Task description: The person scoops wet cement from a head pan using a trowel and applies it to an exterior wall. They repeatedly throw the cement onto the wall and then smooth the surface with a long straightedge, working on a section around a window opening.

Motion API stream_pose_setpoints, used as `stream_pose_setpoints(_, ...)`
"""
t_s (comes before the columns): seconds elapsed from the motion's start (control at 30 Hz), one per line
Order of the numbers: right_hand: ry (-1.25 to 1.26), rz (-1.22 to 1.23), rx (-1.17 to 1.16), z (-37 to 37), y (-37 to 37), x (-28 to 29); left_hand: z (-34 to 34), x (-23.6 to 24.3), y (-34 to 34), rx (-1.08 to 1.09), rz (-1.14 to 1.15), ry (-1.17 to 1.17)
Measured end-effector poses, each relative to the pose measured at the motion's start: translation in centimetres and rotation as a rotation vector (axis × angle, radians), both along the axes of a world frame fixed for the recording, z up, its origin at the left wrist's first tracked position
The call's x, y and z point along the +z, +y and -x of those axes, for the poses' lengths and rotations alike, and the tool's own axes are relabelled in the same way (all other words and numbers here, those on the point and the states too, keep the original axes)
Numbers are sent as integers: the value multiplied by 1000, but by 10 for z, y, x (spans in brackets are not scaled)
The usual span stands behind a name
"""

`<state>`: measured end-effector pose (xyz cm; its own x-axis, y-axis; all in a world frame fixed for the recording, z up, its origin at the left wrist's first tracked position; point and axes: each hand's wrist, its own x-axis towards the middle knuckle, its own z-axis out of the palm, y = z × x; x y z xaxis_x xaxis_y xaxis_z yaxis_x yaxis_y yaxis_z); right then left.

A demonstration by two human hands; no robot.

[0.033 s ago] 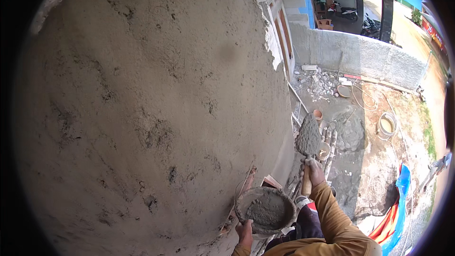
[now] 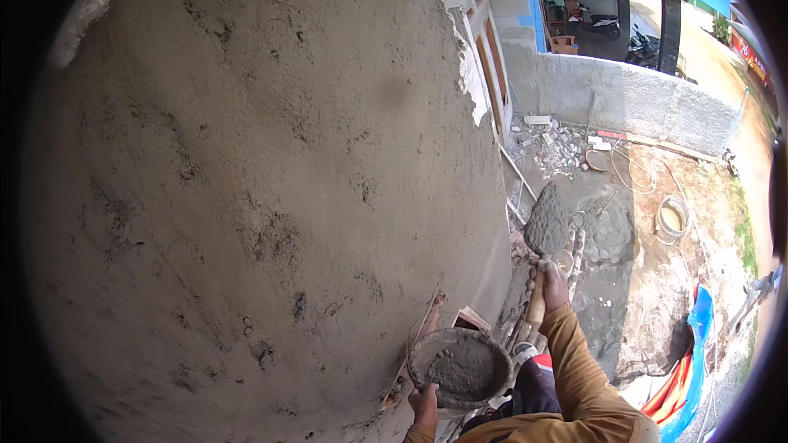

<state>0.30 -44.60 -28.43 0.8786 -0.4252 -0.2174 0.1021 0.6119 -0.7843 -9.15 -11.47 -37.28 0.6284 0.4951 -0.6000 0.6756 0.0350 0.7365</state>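
My left hand (image 2: 423, 406) is closed on the near-left rim of a round bucket (image 2: 419, 353), which is caked with cement and partly filled with wet grey mortar (image 2: 464, 371). In my right hand (image 2: 556, 283) is a trowel with a wooden handle (image 2: 535, 305). A heap of mortar (image 2: 547, 223) covers its blade, so the metal is hidden. To the left of both hands rises a large wall (image 2: 271, 197) coated in rough grey plaster, with pits and dark patches. The loaded trowel is held out ahead of the bucket, apart from the wall.
Poles (image 2: 577, 258) show below, beside the trowel. On the ground are a mortar pile (image 2: 609, 230), a round tub (image 2: 671, 217), rubble (image 2: 558, 148) and a hose (image 2: 632, 172). A blue and orange tarp (image 2: 698, 320) lies right; a low wall (image 2: 607, 86) stands beyond.
My right hand and the loaded trowel have shifted slightly right and farther out. The left hand and bucket are nearly where they were.
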Motion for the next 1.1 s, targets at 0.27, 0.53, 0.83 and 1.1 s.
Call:
stream_pose_setpoints(0.27, -187, 352, -1126, -162, -197, 208, 21, -77, 17, -229, -277, -38)
stream_pose_setpoints(0.53, -224, 639, -1308, -351, -194, 327, -4, -7, -44, -121, -137, 106)
stream_pose_setpoints(0.83, -273, 1018, 345, -184, 64, 127, -11, 23, -56, -81, -130, 152)
stream_pose_setpoints(1.1, 239, 1757, 1707, -51, -36, -127, -15, -8, -78, -264, -157, 37)
